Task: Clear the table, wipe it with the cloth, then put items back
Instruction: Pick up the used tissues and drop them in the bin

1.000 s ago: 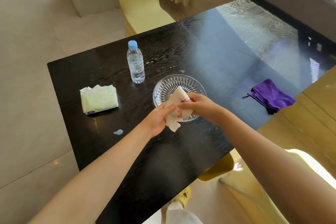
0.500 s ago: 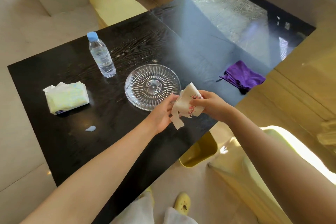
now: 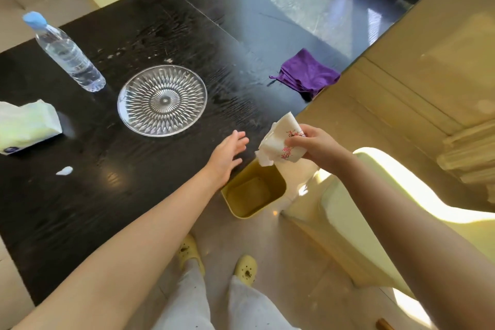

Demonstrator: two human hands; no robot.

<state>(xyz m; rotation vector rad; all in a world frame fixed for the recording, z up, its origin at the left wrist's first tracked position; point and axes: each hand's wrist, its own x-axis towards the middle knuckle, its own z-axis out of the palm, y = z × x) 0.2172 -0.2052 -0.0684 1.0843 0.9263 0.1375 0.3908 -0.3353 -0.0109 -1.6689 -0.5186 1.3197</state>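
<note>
Across the left and top, a black wood-grain table [image 3: 88,211], glossy and catching light at its far end. Off its right edge, a pale yellow chair [image 3: 345,225] in bright sun. On the floor between the two, just beside the table's near right corner, an open yellow bin [image 3: 277,182].

Near the middle of the table, a ribbed glass plate [image 3: 162,100], lying flat. Left of it and apart, a water bottle [image 3: 67,55] with a blue cap, standing on its base. Nearer, at the left border of the view, a tissue pack [image 3: 26,126], flat on the wood with a sheet poking out. At the right edge of the table, well apart from the plate, the purple cloth [image 3: 308,73] – bunched, untouched.

Over the near right corner, the left hand [image 3: 226,158]: palm down, fingers straight and slightly spread, holding nothing; cannot tell whether touching the wood. Just to its right, off the table, the right hand [image 3: 313,143], fingers and thumb curled round a crumpled white paper [image 3: 276,139] printed with pink blossom – held in the air above the bin's far rim.

Down on the floor, pale yellow slippers [image 3: 245,268]. Smallest of all, a white blob [image 3: 64,170] on the table, on the near side of the tissue pack.
</note>
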